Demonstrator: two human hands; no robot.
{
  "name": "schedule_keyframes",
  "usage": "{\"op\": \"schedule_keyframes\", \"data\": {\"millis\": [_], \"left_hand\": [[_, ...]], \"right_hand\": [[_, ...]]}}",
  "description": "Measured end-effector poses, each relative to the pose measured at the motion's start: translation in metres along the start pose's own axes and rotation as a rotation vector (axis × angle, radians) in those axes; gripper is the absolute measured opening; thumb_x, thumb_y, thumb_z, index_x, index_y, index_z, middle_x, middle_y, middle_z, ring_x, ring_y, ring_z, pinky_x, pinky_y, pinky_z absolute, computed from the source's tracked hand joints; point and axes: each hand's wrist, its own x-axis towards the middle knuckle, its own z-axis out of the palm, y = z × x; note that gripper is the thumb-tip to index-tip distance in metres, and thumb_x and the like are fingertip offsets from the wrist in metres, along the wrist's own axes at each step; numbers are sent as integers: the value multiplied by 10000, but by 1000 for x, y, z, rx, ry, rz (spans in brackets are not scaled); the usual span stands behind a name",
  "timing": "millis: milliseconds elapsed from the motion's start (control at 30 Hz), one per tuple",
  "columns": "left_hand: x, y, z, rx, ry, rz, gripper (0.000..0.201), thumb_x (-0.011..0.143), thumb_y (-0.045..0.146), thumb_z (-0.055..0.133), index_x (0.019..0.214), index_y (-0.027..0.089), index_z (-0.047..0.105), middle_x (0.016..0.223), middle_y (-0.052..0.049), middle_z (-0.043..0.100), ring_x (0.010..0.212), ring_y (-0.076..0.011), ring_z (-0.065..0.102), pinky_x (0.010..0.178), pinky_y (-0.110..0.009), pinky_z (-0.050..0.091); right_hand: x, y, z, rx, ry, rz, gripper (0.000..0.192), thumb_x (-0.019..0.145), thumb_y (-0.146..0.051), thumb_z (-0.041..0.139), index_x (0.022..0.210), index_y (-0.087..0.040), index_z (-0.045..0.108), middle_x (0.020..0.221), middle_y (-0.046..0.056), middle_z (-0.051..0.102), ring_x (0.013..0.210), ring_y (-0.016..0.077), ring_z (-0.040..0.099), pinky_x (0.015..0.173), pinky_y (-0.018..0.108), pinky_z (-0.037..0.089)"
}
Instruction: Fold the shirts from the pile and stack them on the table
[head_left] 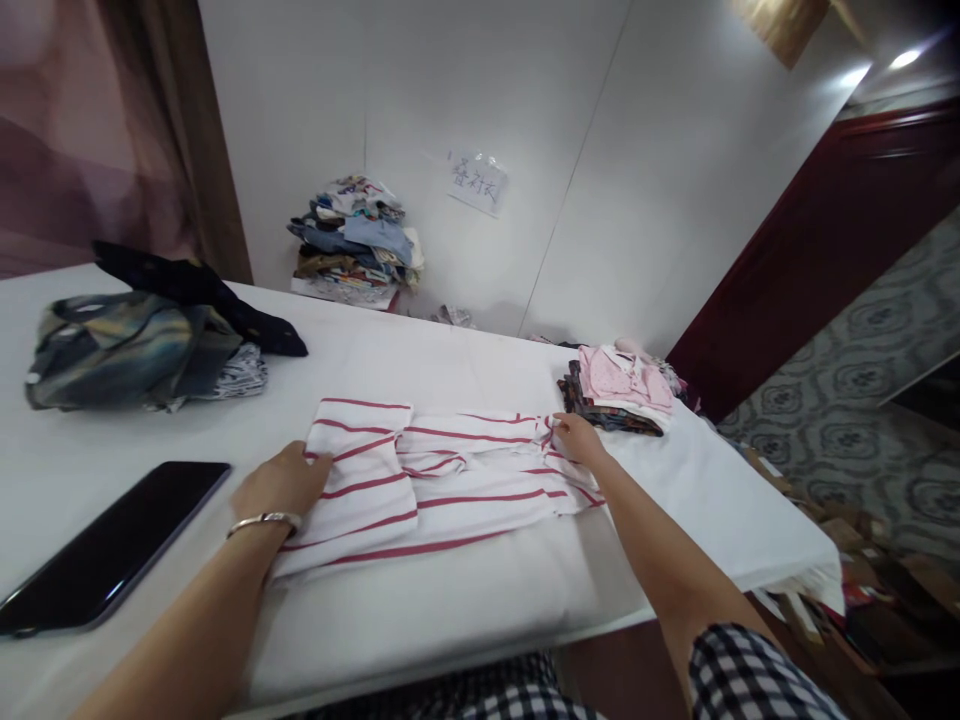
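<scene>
A white shirt with red stripes (480, 497) lies partly folded on the white-covered table (450, 610). Its left part is turned over into a folded panel, and its bunched end points right. My left hand (281, 487), with a bracelet on the wrist, grips the shirt's left edge; some fingertips are hidden by the cloth. At the other end, my right hand (577, 438) is closed on the bunched upper right corner of the shirt, thumb and fingers together. A black phone (112, 545) lies left of my left hand.
Rumpled dark clothes (142, 345) lie at the left back. A folded stack with a pink garment on top (626, 385) stands beyond my right hand. More piled clothes (360, 235) rise behind the table, below a paper sign (478, 183) on the wall.
</scene>
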Motion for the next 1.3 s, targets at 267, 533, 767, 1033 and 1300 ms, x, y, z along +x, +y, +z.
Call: {"op": "schedule_keyframes", "data": {"millis": [267,533,767,1033,1300], "left_hand": [[0,-2,0,-6,5,14,531,843,523,334,1155,159,563,1141,-205,675,1030,-365,640,798,-389,473],[3,-4,5,-37,50,32,451,858,491,376,1088,170,593,1120,-220,681,1015,-380,642,795,-425,484],[2,-5,8,-91,49,48,468,848,464,414,1125,131,590,1109,-218,684,1030,-370,640,807,-425,476],[-1,-5,14,-123,101,17,434,846,416,406,1125,157,614,1140,-215,682,1075,-358,634,834,-423,474],[-5,-6,15,-146,122,16,422,835,422,425,1104,159,616,1122,-207,694,1055,-347,649,825,-413,479]], "right_hand": [[29,-34,24,-31,-81,17,244,861,-200,505,904,-194,745,939,67,747,863,175,651,671,227,403],[24,-41,15,-47,-48,58,288,909,-236,439,968,-193,718,979,71,737,887,175,646,735,232,410],[-18,-69,43,2,-74,-282,434,963,-379,408,1331,-182,527,1468,135,467,1352,247,409,1089,388,302],[-36,-117,42,116,-59,-290,546,940,-351,461,1438,-132,417,1565,178,292,1469,302,202,1172,517,164],[-96,-256,19,461,-88,-838,641,932,-510,457,1500,-252,312,1617,69,178,1495,261,98,1202,512,55]]}}
